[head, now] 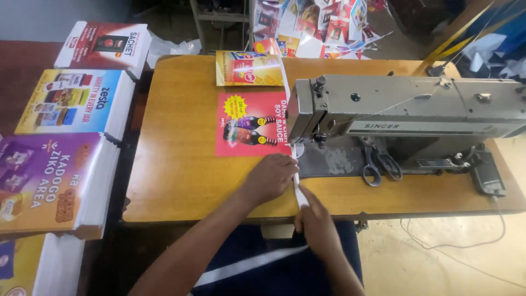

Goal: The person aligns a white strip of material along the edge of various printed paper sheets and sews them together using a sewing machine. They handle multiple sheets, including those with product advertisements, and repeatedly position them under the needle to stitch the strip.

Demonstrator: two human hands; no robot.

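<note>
Left hand flat on red poster, right hand pinching white tape at bench edge. Yellow poster apparently already stitched, past sewing machine; red one at needle, stacks waiting.

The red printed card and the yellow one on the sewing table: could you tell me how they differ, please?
The red card lies nearer the person, its corner under the left hand; the yellow card lies at the table's far edge, untouched. The red card looks larger. Both lie flat along the white tape.

White tape strip lies along red printed flyer's edge.
</note>
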